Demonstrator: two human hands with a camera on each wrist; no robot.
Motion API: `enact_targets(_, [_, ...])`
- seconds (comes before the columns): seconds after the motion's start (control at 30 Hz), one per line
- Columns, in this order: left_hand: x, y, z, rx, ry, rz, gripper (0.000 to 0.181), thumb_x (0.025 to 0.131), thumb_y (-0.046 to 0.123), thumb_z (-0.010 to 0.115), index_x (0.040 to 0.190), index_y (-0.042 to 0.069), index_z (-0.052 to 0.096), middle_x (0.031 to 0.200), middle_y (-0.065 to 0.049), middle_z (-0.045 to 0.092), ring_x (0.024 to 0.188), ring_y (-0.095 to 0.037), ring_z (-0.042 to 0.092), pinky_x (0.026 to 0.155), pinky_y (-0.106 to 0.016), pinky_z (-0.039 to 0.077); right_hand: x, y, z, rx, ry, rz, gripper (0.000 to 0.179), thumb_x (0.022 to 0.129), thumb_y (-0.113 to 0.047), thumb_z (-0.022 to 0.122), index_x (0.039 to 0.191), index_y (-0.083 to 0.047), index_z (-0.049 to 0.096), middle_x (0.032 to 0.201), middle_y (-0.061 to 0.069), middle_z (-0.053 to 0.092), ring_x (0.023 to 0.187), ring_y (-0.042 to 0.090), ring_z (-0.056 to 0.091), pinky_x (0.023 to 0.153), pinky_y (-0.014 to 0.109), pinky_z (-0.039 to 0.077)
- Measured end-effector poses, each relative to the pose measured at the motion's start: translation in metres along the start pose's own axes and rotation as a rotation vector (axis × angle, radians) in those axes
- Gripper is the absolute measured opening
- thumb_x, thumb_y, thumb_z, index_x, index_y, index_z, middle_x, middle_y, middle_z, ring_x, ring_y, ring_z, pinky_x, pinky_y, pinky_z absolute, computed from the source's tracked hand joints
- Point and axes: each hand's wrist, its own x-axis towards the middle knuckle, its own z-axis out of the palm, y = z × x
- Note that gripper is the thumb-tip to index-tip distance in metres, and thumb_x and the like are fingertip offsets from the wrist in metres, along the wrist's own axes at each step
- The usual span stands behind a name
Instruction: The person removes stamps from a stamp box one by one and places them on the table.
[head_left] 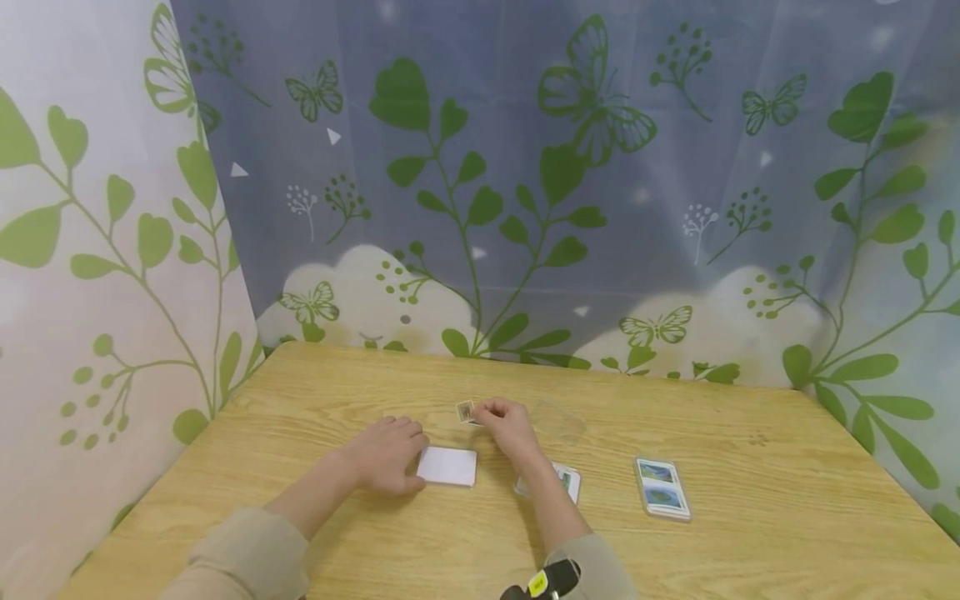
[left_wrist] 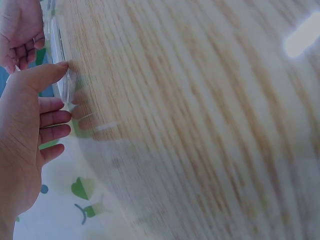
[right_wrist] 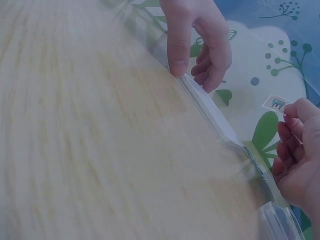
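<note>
My right hand (head_left: 512, 427) pinches a small postage stamp (head_left: 466, 412) between thumb and finger, above the table. The stamp has a pale border and a dark picture; the right wrist view shows this stamp (right_wrist: 276, 103) upright, held by one edge. A flat clear case with a white top (head_left: 447, 466) lies on the table, left of and nearer than the stamp. My left hand (head_left: 384, 457) grips that case at its left end, thumb on the near side and fingers on the far side.
Partly under my right forearm lies another clear case with a green picture (head_left: 573, 482). Farther right is a case with two blue and green pictures (head_left: 663, 488). A thin transparent sheet or lid (head_left: 561, 422) lies behind my right hand. Printed curtains (head_left: 480, 275) border the wooden table (head_left: 750, 467).
</note>
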Motion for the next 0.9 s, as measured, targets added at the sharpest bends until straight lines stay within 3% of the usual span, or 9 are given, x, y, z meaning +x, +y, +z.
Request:
enact_targets(0.2, [0.000, 0.000, -0.002, -0.002, 0.001, 0.005, 0.052, 0.080, 0.047, 0.061, 0.110, 0.005, 0.060, 0.103, -0.004, 0.058, 0.098, -0.020, 0.051, 0.088, -0.039, 0.043, 0.015, 0.020, -0.002, -0.034, 0.094, 0.008, 0.027, 0.090, -0.024, 0.059, 0.102, 0.000, 0.066, 0.103, 0.006, 0.062, 0.098, 0.022, 0.053, 0.086, 0.037, 0.044])
enact_targets(0.43, [-0.001, 0.000, -0.002, -0.005, -0.011, -0.007, 0.053, 0.080, 0.048, 0.061, 0.111, 0.006, 0.060, 0.103, -0.003, 0.057, 0.098, -0.019, 0.051, 0.089, -0.039, 0.042, 0.017, 0.018, -0.004, -0.049, 0.205, 0.032, 0.026, 0.090, -0.022, 0.061, 0.103, -0.001, 0.067, 0.107, 0.011, 0.064, 0.102, 0.027, 0.056, 0.089, 0.042, 0.044])
enact_targets(0.9, [0.000, 0.000, -0.002, -0.018, -0.015, -0.012, 0.049, 0.080, 0.048, 0.061, 0.107, 0.008, 0.060, 0.102, -0.002, 0.057, 0.096, -0.018, 0.051, 0.088, -0.038, 0.042, 0.032, 0.017, -0.029, -0.060, 0.299, 0.116, 0.028, 0.087, -0.022, 0.064, 0.103, 0.001, 0.067, 0.114, 0.016, 0.062, 0.113, 0.034, 0.050, 0.098, 0.047, 0.036])
